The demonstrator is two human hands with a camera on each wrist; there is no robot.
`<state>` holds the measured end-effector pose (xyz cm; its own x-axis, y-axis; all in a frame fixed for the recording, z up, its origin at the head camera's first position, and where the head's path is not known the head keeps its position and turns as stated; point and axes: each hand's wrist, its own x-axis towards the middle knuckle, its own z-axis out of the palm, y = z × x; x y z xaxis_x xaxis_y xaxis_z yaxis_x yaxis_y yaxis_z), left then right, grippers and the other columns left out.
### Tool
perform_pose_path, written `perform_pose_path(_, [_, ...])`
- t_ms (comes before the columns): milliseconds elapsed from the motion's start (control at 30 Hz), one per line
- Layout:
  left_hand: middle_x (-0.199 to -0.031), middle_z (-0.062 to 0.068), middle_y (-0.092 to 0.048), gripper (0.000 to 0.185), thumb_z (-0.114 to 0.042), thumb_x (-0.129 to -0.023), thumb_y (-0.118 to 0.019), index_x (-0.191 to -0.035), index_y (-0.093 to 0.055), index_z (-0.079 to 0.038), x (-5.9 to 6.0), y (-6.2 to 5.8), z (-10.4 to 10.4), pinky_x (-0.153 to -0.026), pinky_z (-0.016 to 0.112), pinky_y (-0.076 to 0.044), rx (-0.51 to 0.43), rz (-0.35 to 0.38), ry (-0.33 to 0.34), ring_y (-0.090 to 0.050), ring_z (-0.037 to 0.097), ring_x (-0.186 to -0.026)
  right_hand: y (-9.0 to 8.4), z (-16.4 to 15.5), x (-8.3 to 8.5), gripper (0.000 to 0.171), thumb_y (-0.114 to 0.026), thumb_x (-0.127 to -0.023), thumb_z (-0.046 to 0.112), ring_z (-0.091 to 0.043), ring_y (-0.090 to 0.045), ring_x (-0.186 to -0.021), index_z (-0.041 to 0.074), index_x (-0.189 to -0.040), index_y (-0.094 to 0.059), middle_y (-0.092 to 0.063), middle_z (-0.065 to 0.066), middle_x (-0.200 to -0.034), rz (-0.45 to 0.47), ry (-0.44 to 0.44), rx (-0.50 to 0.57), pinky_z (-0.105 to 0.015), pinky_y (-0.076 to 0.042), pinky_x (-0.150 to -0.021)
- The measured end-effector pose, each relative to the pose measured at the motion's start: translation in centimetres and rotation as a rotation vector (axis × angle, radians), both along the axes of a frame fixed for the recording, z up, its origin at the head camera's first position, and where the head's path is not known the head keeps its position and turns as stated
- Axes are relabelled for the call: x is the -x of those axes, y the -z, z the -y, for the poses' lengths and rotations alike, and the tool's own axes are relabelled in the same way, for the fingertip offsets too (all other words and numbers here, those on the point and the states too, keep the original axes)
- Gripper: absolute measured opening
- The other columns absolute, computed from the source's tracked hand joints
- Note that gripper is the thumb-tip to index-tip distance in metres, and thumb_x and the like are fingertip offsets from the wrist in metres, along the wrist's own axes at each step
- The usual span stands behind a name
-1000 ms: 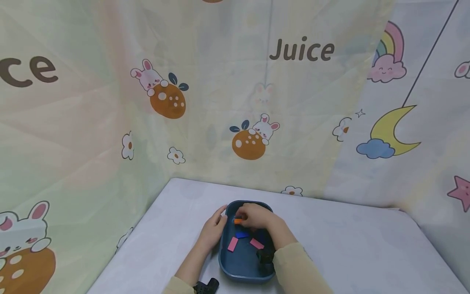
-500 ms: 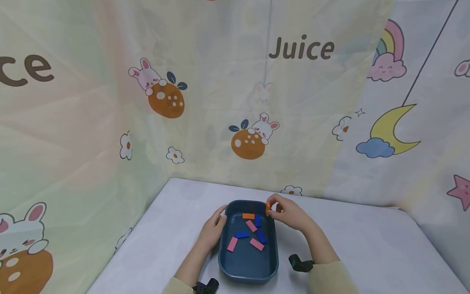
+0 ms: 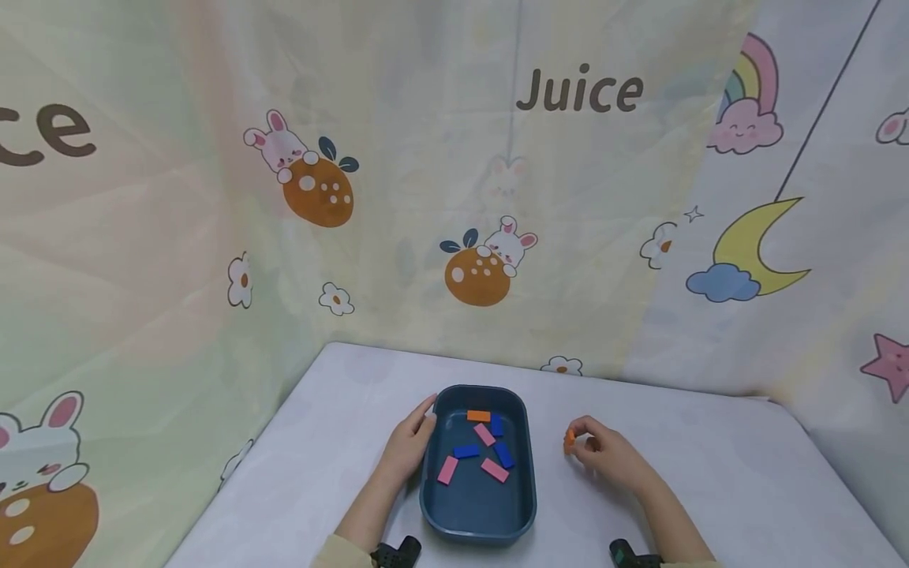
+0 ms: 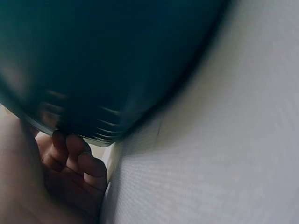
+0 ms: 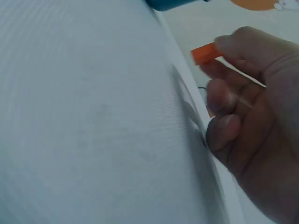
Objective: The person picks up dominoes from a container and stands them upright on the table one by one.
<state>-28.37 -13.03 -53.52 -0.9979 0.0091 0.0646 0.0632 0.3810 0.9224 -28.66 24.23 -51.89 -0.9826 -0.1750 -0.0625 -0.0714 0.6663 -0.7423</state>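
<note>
A dark blue rectangular tray (image 3: 477, 517) stands on the table. My left hand (image 3: 406, 443) holds its left side near the far end; the left wrist view shows curled fingertips (image 4: 91, 163) against the tray wall (image 4: 107, 56). Right of the tray, my right hand (image 3: 611, 456) pinches an orange block (image 5: 205, 53) between thumb and fingers, just above the table. Inside the tray lie an orange block (image 3: 479, 416), three blue blocks, one of them (image 3: 466, 451) near the middle, and three pink blocks, one (image 3: 447, 470) at the left.
The table (image 3: 710, 473) has a white cover. Behind it hangs a printed cloth (image 3: 398, 181) with rabbits and a moon. A dark wrist device (image 3: 398, 552) sits on the left wrist, another (image 3: 632, 554) on the right.
The right hand has lifted an orange block out of the tray and carried it over the right rim to the table's right side. The left hand stays at the tray.
</note>
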Motion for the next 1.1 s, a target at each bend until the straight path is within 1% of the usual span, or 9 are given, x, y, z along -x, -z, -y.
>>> perform_pose_path(67, [-0.149,0.007,-0.05,0.047,-0.047,-0.102,-0.047,-0.146,-0.048,-0.033,0.0,0.1,0.0,-0.109,0.06,-0.036,-0.012,-0.003,0.0,-0.047,0.035,-0.137,0.6,-0.3,0.1,0.024,-0.067,-0.091,0.014,-0.017,-0.053,-0.071,0.021,-0.113,-0.06,-0.062,0.0,-0.101,0.003,0.004,0.011,-0.027,-0.047,-0.059])
perform_pose_path(100, [-0.15,0.006,-0.049,0.047,-0.047,-0.102,-0.047,-0.146,-0.048,-0.033,0.1,0.1,0.0,-0.109,0.06,-0.035,-0.018,-0.002,0.002,-0.045,0.035,-0.139,0.8,-0.4,0.1,0.024,-0.067,-0.091,0.014,-0.017,-0.053,-0.071,0.022,-0.113,-0.061,-0.062,0.0,-0.101,0.003,0.007,0.017,-0.027,-0.047,-0.059])
perform_pose_path(300, [-0.15,0.006,-0.049,0.047,-0.047,-0.101,-0.048,-0.146,-0.048,-0.033,0.0,0.5,0.1,-0.109,0.06,-0.035,-0.034,-0.002,-0.004,-0.045,0.035,-0.139,1.6,-0.7,0.2,0.023,-0.069,-0.089,0.017,-0.018,-0.052,-0.069,0.022,-0.111,-0.063,-0.062,0.001,-0.095,-0.001,0.022,0.011,-0.027,-0.045,-0.058])
perform_pose_path(500, [-0.149,0.007,-0.05,0.048,-0.049,-0.101,-0.048,-0.146,-0.048,-0.032,0.1,0.5,0.1,-0.109,0.061,-0.035,-0.035,-0.012,0.008,-0.045,0.036,-0.139,1.9,-0.9,0.2,0.025,-0.071,-0.089,0.019,-0.018,-0.052,-0.07,0.022,-0.112,-0.063,-0.061,0.0,-0.095,0.002,0.029,0.009,-0.027,-0.045,-0.058])
perform_pose_path(600, [-0.149,0.008,-0.05,0.048,-0.049,-0.101,-0.047,-0.146,-0.048,-0.032,0.1,0.5,0.0,-0.109,0.061,-0.035,-0.032,-0.012,0.009,-0.045,0.037,-0.138,1.8,-0.9,0.1,0.03,-0.074,-0.087,0.026,-0.017,-0.052,-0.071,0.023,-0.115,-0.063,-0.062,0.001,-0.099,0.007,0.032,0.011,-0.027,-0.045,-0.058])
perform_pose_path(700, [-0.149,0.008,-0.05,0.048,-0.05,-0.101,-0.047,-0.146,-0.048,-0.032,0.0,0.6,0.1,-0.108,0.061,-0.036,-0.025,-0.001,0.005,-0.046,0.037,-0.138,1.7,-0.9,0.0,0.04,-0.077,-0.084,0.036,-0.018,-0.053,-0.069,0.026,-0.119,-0.062,-0.062,0.001,-0.105,0.034,0.048,0.033,-0.028,-0.046,-0.057])
perform_pose_path(800, [-0.15,0.007,-0.049,0.048,-0.05,-0.101,-0.047,-0.146,-0.048,-0.033,0.0,0.6,0.1,-0.109,0.061,-0.035,-0.026,0.005,0.001,-0.045,0.036,-0.138,1.2,-1.0,-0.1,0.048,-0.079,-0.081,0.042,-0.019,-0.055,-0.065,0.028,-0.123,-0.06,-0.062,-0.001,-0.105,0.066,0.054,0.063,-0.029,-0.046,-0.057])
perform_pose_path(867, [-0.15,0.007,-0.049,0.048,-0.05,-0.101,-0.047,-0.146,-0.048,-0.033,0.0,0.6,0.1,-0.109,0.061,-0.035,-0.027,-0.001,0.004,-0.045,0.037,-0.139,0.6,-1.1,-0.2,0.051,-0.079,-0.081,0.042,-0.02,-0.055,-0.065,0.027,-0.125,-0.059,-0.062,-0.002,-0.106,0.067,0.039,0.067,-0.029,-0.046,-0.056])
perform_pose_path(1100, [-0.151,0.008,-0.048,0.048,-0.05,-0.101,-0.047,-0.146,-0.048,-0.034,0.1,0.5,0.1,-0.108,0.061,-0.036,-0.026,-0.001,0.005,-0.045,0.037,-0.139,-2.7,-1.1,-0.5,0.049,-0.073,-0.089,0.037,-0.017,-0.052,-0.071,0.021,-0.132,-0.056,-0.06,-0.006,-0.125,-0.004,-0.045,0.033,-0.028,-0.046,-0.057])
